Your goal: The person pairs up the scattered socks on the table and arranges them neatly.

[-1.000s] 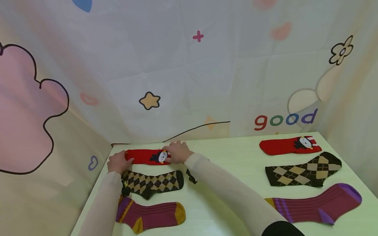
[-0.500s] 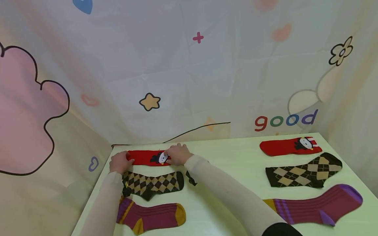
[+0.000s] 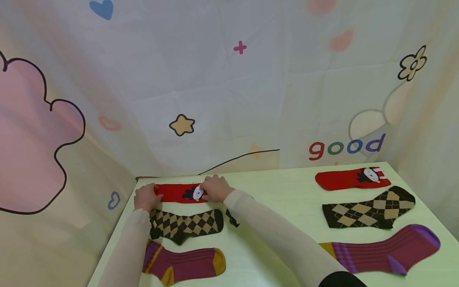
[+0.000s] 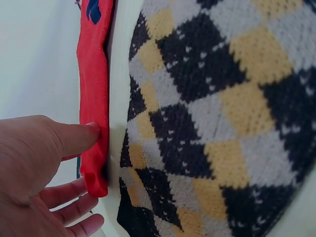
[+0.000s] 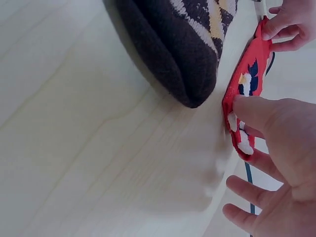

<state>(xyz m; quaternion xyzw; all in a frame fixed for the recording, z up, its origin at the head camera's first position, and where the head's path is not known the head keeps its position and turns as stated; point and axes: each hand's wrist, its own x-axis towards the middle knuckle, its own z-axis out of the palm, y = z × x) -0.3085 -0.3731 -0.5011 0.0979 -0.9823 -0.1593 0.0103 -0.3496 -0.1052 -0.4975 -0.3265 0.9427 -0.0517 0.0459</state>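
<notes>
A red sock with a black-and-white cartoon figure lies lengthwise near the back left of the table. My left hand pinches its left end; in the left wrist view the thumb presses on top, with fingers past the edge. At the figure's end, my right hand pinches the sock between thumb and forefinger, its other fingers spread. Just in front lies a black, tan and grey argyle sock, close under both wrists. Nearer still is a maroon sock with mustard heel and toe, its cuff partly behind the left sleeve.
On the table's right side lie another red cartoon sock, another argyle sock and a maroon sock with purple heel and toe. The right sleeve overlaps that maroon sock's cuff. A printed curtain hangs behind the table.
The head view has tilted up slightly. The left hand has shifted very slightly right; both hands keep their hold on the red sock.
</notes>
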